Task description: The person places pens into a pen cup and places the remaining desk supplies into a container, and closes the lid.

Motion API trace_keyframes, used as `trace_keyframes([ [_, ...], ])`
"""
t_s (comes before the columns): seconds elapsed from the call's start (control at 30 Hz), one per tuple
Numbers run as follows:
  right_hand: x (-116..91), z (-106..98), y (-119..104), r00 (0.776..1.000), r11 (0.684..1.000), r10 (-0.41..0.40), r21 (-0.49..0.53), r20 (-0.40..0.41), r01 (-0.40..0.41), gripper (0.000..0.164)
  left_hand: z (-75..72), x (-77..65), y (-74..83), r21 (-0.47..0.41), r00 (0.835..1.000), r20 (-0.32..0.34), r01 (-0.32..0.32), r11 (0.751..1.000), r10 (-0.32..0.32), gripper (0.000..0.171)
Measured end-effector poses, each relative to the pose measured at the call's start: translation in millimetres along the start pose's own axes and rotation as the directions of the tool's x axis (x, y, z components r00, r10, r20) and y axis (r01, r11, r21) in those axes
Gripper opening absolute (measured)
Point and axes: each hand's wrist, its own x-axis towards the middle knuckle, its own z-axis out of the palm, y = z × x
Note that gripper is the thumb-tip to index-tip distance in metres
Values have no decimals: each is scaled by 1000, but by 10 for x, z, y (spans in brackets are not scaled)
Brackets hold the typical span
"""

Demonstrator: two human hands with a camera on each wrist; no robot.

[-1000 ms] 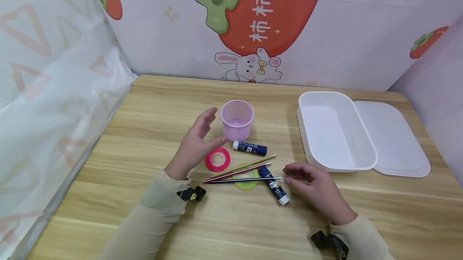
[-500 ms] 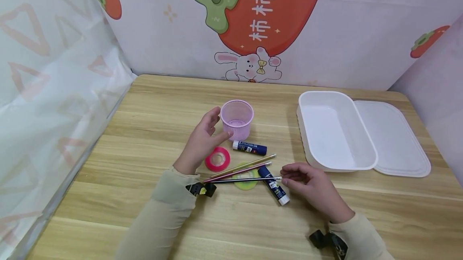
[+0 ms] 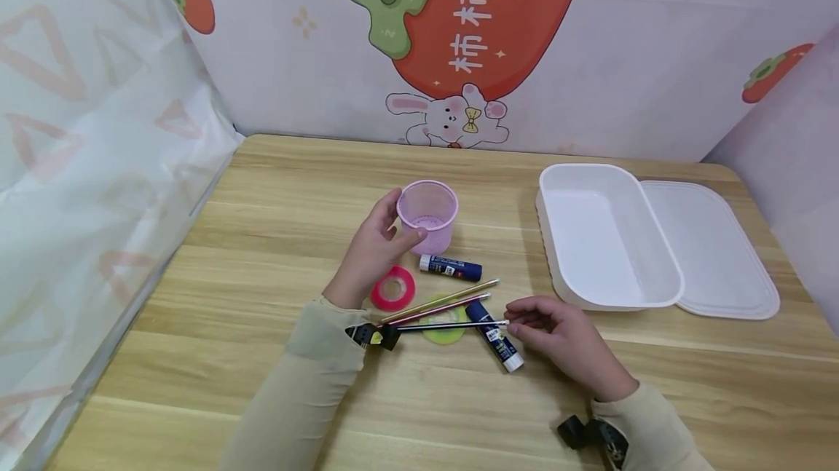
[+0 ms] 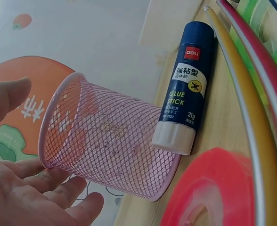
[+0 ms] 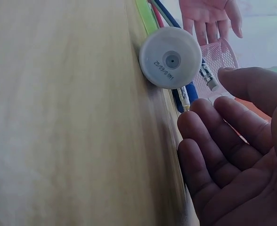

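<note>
My left hand [image 3: 370, 256] is spread at the left side of a pink mesh pen cup [image 4: 115, 136], fingers beside its wall and rim, thumb apart from it in the left wrist view. In front of the cup lies a blue glue stick [image 3: 452, 268]. A roll of red tape [image 3: 379, 302] sits just below the left hand. My right hand [image 3: 564, 336] has loosely bent fingers near the eraser end of a black pencil [image 3: 446, 326]. Gold [image 3: 459, 294] and red [image 3: 452, 309] pencils lie alongside it. A second glue stick [image 3: 503, 351] and green tape [image 3: 447, 338] are partly under the pencils.
A white plastic box [image 3: 547, 252] stands at the right, overlapping its flat white lid [image 3: 734, 260]. The wooden table [image 3: 288, 194] ends at a printed cloth backdrop [image 3: 275, 70], with a white cloth [image 3: 98, 187] on the left side.
My left hand has moved right and slightly away from me, up to the cup's side. The right hand has shifted slightly left. The objects on the table stay where they were.
</note>
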Motion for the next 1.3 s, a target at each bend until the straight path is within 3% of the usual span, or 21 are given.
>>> trace_keyframes([
  [0.53,0,6,-4,1000,997,1,-77,-15,-2,19,38,76,-59,63,998,15,-56,996,55,74],
  [0.73,3,40,9,1000,999,-22,-46,-13,21,18,31,31,-49,73,1000,5,-25,997,25,71],
  [0.93,-1,75,40,998,995,-49,-93,-39,45,14,17,-1,-71,57,999,1,-40,998,40,71],
  [1.3,13,41,104,999,997,-32,-71,-30,30,12,26,14,-88,75,998,-13,-54,996,55,71],
])
